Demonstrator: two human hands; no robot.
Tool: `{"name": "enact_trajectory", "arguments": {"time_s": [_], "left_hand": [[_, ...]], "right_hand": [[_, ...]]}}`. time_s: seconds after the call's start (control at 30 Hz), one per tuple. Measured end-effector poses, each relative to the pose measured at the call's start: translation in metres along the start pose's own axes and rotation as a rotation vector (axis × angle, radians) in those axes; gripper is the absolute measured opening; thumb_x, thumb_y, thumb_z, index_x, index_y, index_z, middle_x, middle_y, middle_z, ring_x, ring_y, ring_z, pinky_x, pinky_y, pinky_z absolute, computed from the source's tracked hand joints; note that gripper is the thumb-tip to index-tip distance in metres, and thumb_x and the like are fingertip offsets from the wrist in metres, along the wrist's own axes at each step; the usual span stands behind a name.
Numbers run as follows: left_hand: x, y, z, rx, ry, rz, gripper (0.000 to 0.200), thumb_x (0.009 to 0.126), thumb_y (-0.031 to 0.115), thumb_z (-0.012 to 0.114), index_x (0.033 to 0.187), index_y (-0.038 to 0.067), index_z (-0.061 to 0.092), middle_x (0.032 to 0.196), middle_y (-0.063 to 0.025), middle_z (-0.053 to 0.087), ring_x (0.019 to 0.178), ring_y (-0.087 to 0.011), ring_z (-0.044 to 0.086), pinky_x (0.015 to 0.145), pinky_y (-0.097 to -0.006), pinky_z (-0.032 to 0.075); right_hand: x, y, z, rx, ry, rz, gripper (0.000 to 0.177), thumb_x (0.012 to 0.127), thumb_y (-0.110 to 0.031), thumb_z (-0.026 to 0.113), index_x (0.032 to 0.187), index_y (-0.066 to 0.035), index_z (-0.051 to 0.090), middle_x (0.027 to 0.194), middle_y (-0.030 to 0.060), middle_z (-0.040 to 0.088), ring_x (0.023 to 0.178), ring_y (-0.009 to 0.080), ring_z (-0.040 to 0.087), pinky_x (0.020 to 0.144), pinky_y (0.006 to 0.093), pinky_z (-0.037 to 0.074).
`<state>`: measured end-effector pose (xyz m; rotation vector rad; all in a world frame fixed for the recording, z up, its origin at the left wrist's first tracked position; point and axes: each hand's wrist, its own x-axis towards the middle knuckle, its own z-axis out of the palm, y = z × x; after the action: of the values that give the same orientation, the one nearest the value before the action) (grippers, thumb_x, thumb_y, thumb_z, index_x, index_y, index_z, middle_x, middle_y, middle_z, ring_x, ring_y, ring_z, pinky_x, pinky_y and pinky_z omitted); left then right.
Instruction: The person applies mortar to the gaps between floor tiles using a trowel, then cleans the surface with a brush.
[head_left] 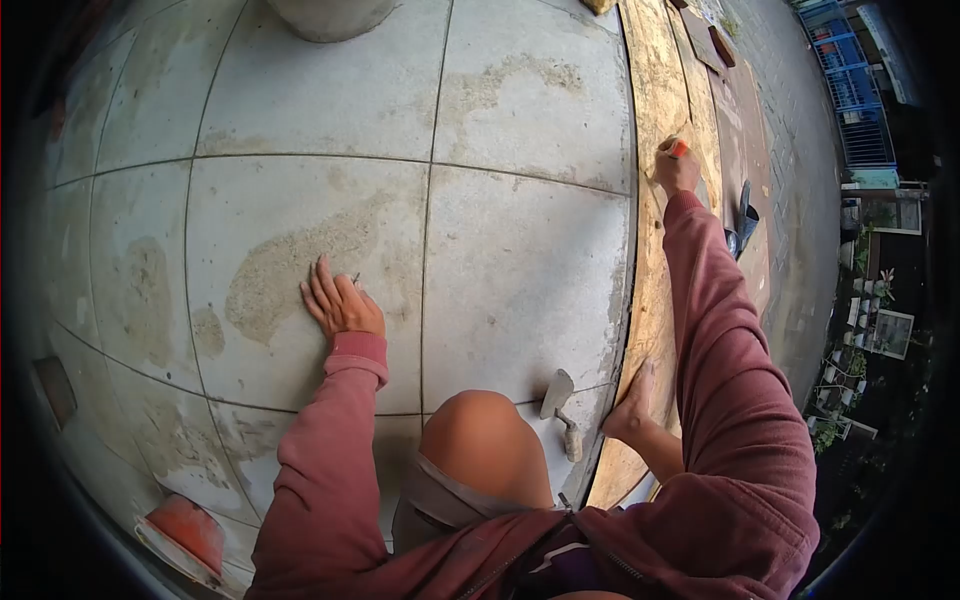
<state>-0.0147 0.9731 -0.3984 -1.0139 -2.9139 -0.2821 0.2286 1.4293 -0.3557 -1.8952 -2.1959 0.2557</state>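
In the head view, the left hand (345, 305) lies left of centre, laid on the tiles (525, 255) at the lower edge of a rough sandy patch (265, 280). Its fingers are loosely spread; a small dark speck shows by them, too small to name.

The right hand (677, 175) is at the upper right, over the planks (655, 75) that run along the edge of the tiles. Its fingers are curled around an orange thing (680, 149), of which only a short piece shows; the rest is hidden by the hand, so I cannot tell what it is.

At the lower centre a trowel (557, 394) lies on the tiles, blade toward the top of the frame, between the person's bent knee (484, 445) and the bare foot (630, 408) on the planks. Sandals (746, 218) lie right of the right wrist, near it.

A grey round base (335, 15) stands at the top, left of the middle. A red tub (188, 530) is at the lower left. A blue gate (850, 90) fills part of the upper right, with plants (850, 370) below it along the right side.
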Motion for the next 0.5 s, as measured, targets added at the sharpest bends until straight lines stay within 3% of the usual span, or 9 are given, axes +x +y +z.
{"name": "enact_trajectory", "arguments": {"time_s": [0.03,0.17,0.2,0.27,0.3,0.37,0.4,0.43,0.5], "left_hand": [[-0.003,0.001,-0.001,-0.014,-0.013,0.010,0.017,0.080,0.006,0.055,0.092,0.005,0.044,0.137,-0.0167,0.030,0.130,-0.0320,0.026,0.108,-0.0503,0.014],[0.002,-0.001,-0.001,-0.011,0.004,0.028,0.017,0.080,0.006,0.055,0.092,0.004,0.043,0.138,-0.0169,0.029,0.129,-0.0322,0.026,0.108,-0.0503,0.014],[0.001,-0.002,-0.001,-0.011,0.007,0.032,0.017,0.080,0.005,0.055,0.092,0.004,0.043,0.137,-0.0169,0.030,0.129,-0.0322,0.026,0.108,-0.0503,0.014],[0.002,-0.001,-0.001,0.005,0.015,0.025,0.017,0.080,0.005,0.055,0.092,0.004,0.043,0.137,-0.0165,0.030,0.129,-0.0316,0.026,0.108,-0.0501,0.015],[0.000,-0.001,-0.001,0.006,0.002,0.024,0.017,0.080,0.005,0.055,0.092,0.004,0.043,0.137,-0.0165,0.030,0.129,-0.0316,0.026,0.108,-0.0501,0.015],[0.001,-0.001,-0.001,0.011,0.027,0.029,0.016,0.080,0.005,0.054,0.092,0.004,0.043,0.137,-0.0159,0.031,0.129,-0.0307,0.027,0.108,-0.0496,0.015],[0.000,0.000,-0.001,0.005,0.067,0.039,0.012,0.082,0.004,0.051,0.090,0.004,0.043,0.135,-0.0159,0.033,0.127,-0.0329,0.029,0.107,-0.0498,0.016],[-0.002,0.000,-0.002,-0.003,0.062,0.048,0.012,0.082,0.004,0.051,0.090,0.004,0.043,0.135,-0.0159,0.033,0.127,-0.0329,0.029,0.107,-0.0498,0.016],[0.001,-0.001,0.002,0.028,0.048,0.036,0.013,0.081,0.005,0.053,0.090,0.005,0.044,0.136,-0.0147,0.032,0.129,-0.0300,0.027,0.108,-0.0488,0.015]], "right_hand": [[-0.004,0.001,-0.010,0.254,0.076,0.032,0.012,0.074,-0.013,0.060,0.083,-0.006,0.065,0.076,0.0095,0.065,0.073,0.0198,0.064,0.066,0.0312,0.051],[-0.042,-0.101,-0.014,1.107,-0.362,-0.059,0.017,0.076,-0.017,0.065,0.086,-0.004,0.062,0.079,0.0029,0.063,0.071,0.0126,0.061,0.058,0.0290,0.052],[-0.038,-0.086,0.000,1.105,-0.356,-0.049,0.017,0.076,-0.017,0.065,0.086,-0.004,0.062,0.079,0.0029,0.063,0.071,0.0126,0.061,0.058,0.0290,0.052],[-0.025,-0.050,0.037,0.514,-0.387,-0.138,0.012,0.072,-0.013,0.063,0.082,-0.007,0.063,0.074,0.0086,0.064,0.070,0.0177,0.063,0.061,0.0320,0.051],[-0.030,-0.044,0.012,0.081,-0.124,-0.178,0.010,0.072,-0.013,0.059,0.081,-0.011,0.064,0.073,0.0140,0.064,0.071,0.0247,0.064,0.063,0.0339,0.050],[-0.029,-0.006,0.001,0.031,0.037,-0.337,0.008,0.075,-0.010,0.057,0.079,-0.006,0.062,0.065,0.0080,0.062,0.062,0.0155,0.062,0.055,0.0287,0.049],[-0.048,-0.026,-0.013,0.264,-0.201,-0.041,0.009,0.075,-0.009,0.056,0.080,-0.006,0.063,0.066,0.0082,0.063,0.064,0.0221,0.063,0.059,0.0292,0.049],[-0.079,-0.044,-0.021,0.325,-0.095,-0.353,0.010,0.076,-0.012,0.058,0.084,-0.010,0.063,0.080,0.0142,0.064,0.071,0.0283,0.063,0.063,0.0357,0.049],[-0.144,-0.084,-0.032,0.452,-0.267,-0.771,0.013,0.074,-0.013,0.063,0.087,-0.012,0.063,0.090,0.0115,0.063,0.080,0.0294,0.061,0.069,0.0343,0.048]]}}
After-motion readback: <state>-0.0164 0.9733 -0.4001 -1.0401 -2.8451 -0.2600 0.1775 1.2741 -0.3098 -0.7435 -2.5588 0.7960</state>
